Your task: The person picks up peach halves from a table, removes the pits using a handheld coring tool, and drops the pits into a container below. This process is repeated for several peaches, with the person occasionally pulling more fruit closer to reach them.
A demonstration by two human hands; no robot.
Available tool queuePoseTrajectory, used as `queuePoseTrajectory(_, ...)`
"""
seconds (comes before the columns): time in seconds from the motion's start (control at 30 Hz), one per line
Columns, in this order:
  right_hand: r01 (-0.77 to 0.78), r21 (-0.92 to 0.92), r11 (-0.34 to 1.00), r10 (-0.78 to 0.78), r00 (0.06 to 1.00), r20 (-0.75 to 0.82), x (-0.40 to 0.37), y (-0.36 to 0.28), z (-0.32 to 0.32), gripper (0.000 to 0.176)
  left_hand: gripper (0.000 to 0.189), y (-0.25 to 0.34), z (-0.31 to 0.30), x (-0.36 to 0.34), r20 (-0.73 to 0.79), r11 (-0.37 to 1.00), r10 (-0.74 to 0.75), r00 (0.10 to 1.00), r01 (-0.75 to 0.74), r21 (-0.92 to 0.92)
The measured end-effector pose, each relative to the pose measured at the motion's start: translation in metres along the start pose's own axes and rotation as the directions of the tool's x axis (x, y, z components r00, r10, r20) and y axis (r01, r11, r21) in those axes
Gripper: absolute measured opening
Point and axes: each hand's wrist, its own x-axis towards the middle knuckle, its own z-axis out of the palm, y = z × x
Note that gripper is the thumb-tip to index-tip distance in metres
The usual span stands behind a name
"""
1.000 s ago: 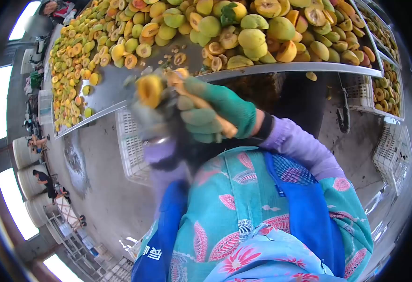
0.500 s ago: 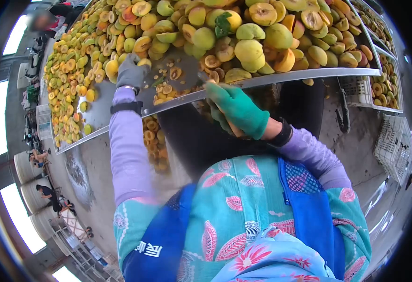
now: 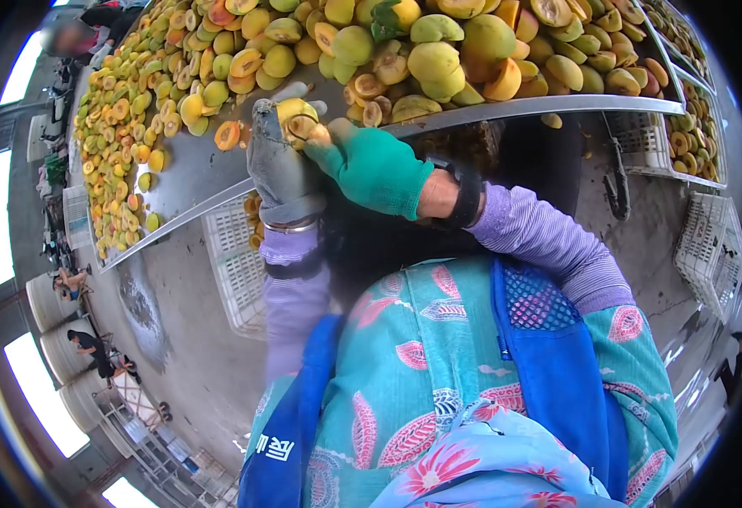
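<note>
Head view: at the desk's (image 3: pixel 210 178) near edge, my left hand (image 3: pixel 282 169) cups a fruit (image 3: pixel 293 113); my right hand (image 3: pixel 375 169) curls against it, grip unclear. Likely soft, slippery; hold the skin.

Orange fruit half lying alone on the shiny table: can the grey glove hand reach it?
Probably yes: the orange fruit half lies on the bare table close beside the left hand, nothing between. But that hand grips a yellow fruit.

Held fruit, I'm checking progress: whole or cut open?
Cut open: the fruit in the left hand shows its brownish core; the right hand touches it.
</note>
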Motion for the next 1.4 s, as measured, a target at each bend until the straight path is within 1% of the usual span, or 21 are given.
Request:
queuePoseTrajectory(0.03, -0.023, 0.004, 1.000, 0.023, 0.999, 0.022, -0.001, 0.000, 0.000, 0.035, 0.053, 0.002, 0.003, 0.000, -0.007, 0.998, 0.040, 0.999, -0.039, 0.039)
queuePoseTrajectory(0.13, 0.128, 0.037, 0.991, -0.128, 0.992, 0.001, 0.001, 0.008, 0.008, 0.042, 0.049, 0.000, 0.004, -0.003, -0.023, 0.991, 0.119, 0.993, -0.118, 0.066)
queuePoseTrajectory(0.23, -0.051, 0.147, 0.988, 0.049, 0.999, 0.015, -0.005, -0.001, 0.007, 0.041, 0.045, 0.000, 0.009, -0.008, -0.045, 0.957, 0.250, 0.967, -0.240, 0.160)
queuePoseTrajectory(0.3, -0.079, 0.197, 0.977, 0.089, 0.995, -0.042, -0.008, -0.002, 0.012, 0.040, 0.043, 0.001, 0.017, -0.011, -0.052, 0.932, 0.314, 0.948, -0.297, 0.208)
queuePoseTrajectory(0.43, -0.146, 0.277, 0.950, 0.161, 0.986, -0.033, -0.007, -0.003, 0.013, 0.038, 0.041, -0.001, 0.019, -0.008, -0.047, 0.943, 0.292, 0.955, -0.280, 0.179)
queuePoseTrajectory(0.53, -0.026, 0.342, 0.939, 0.088, 0.982, -0.169, -0.007, 0.003, 0.025, 0.040, 0.039, -0.003, 0.016, -0.001, -0.011, 0.938, 0.274, 0.962, -0.265, 0.222)
queuePoseTrajectory(0.57, -0.098, 0.423, 0.901, 0.140, 0.988, -0.071, -0.008, 0.005, 0.024, 0.040, 0.038, -0.004, 0.015, -0.001, 0.003, 0.931, 0.274, 0.962, -0.266, 0.250)
queuePoseTrajectory(0.67, -0.242, 0.598, 0.764, 0.194, 0.970, 0.146, -0.007, 0.008, 0.016, 0.042, 0.040, -0.003, 0.014, 0.001, 0.050, 0.856, 0.306, 0.951, -0.298, 0.423)
queuePoseTrajectory(0.77, -0.362, 0.682, 0.636, 0.224, 0.932, 0.286, -0.006, 0.009, 0.006, 0.043, 0.032, 0.016, 0.016, 0.004, 0.351, 0.847, 0.254, 0.901, -0.383, 0.369)
queuePoseTrajectory(0.8, -0.486, 0.665, 0.567, 0.281, 0.873, 0.398, -0.007, -0.010, -0.013, 0.043, 0.032, 0.020, 0.014, 0.007, 0.318, 0.931, 0.121, 0.940, -0.218, 0.292)
queuePoseTrajectory(0.83, -0.596, 0.634, 0.492, 0.325, 0.802, 0.502, -0.006, -0.020, -0.022, 0.043, 0.030, 0.021, 0.015, 0.010, 0.258, 0.931, 0.099, 0.961, -0.181, 0.317)
queuePoseTrajectory(0.9, -0.665, 0.739, 0.107, 0.164, 0.745, 0.646, -0.001, -0.014, -0.006, 0.043, 0.028, 0.022, 0.018, 0.013, 0.145, 0.925, 0.045, 0.988, -0.095, 0.367)
queuePoseTrajectory(0.97, -0.659, 0.724, -0.204, -0.061, 0.747, 0.662, -0.001, -0.006, -0.006, 0.043, 0.026, 0.019, 0.016, 0.020, 0.200, 0.956, 0.035, 0.979, -0.091, 0.279)
queuePoseTrajectory(1.0, -0.646, 0.754, -0.119, -0.029, 0.762, 0.647, -0.001, -0.009, -0.009, 0.039, 0.027, 0.017, 0.016, 0.020, 0.206, 0.964, 0.018, 0.978, -0.071, 0.255)
queuePoseTrajectory(1.1, -0.493, 0.737, 0.463, 0.315, 0.868, 0.383, -0.009, -0.033, -0.014, 0.035, 0.029, 0.020, 0.021, 0.019, 0.256, 0.958, 0.023, 0.966, -0.095, 0.272)
queuePoseTrajectory(1.13, -0.549, 0.752, 0.363, 0.334, 0.831, 0.445, -0.008, -0.035, -0.018, 0.032, 0.030, 0.020, 0.023, 0.017, 0.277, 0.951, 0.029, 0.960, -0.113, 0.289)
queuePoseTrajectory(1.23, -0.719, 0.670, -0.186, -0.009, 0.683, 0.730, -0.003, -0.021, -0.027, 0.038, 0.028, 0.016, 0.020, 0.016, 0.338, 0.978, -0.021, 0.941, -0.050, 0.202)
queuePoseTrajectory(1.27, -0.704, 0.708, -0.043, 0.016, 0.709, 0.706, -0.004, -0.023, -0.028, 0.037, 0.027, 0.015, 0.016, 0.018, 0.360, 0.988, -0.041, 0.932, -0.016, 0.155)
queuePoseTrajectory(1.33, -0.720, 0.689, -0.079, -0.113, 0.694, 0.712, -0.002, -0.019, -0.029, 0.037, 0.027, 0.010, 0.012, 0.029, 0.328, 0.905, 0.114, 0.938, -0.234, 0.355)
queuePoseTrajectory(1.37, -0.729, 0.678, -0.101, -0.177, 0.683, 0.708, 0.001, -0.015, -0.028, 0.037, 0.027, 0.010, 0.009, 0.024, 0.308, 0.994, -0.042, 0.951, 0.007, 0.113)
queuePoseTrajectory(1.4, -0.784, 0.519, -0.340, -0.513, 0.617, 0.596, 0.006, 0.003, -0.015, 0.038, 0.028, 0.024, 0.021, 0.012, 0.279, 0.959, -0.197, 0.940, 0.244, -0.146)
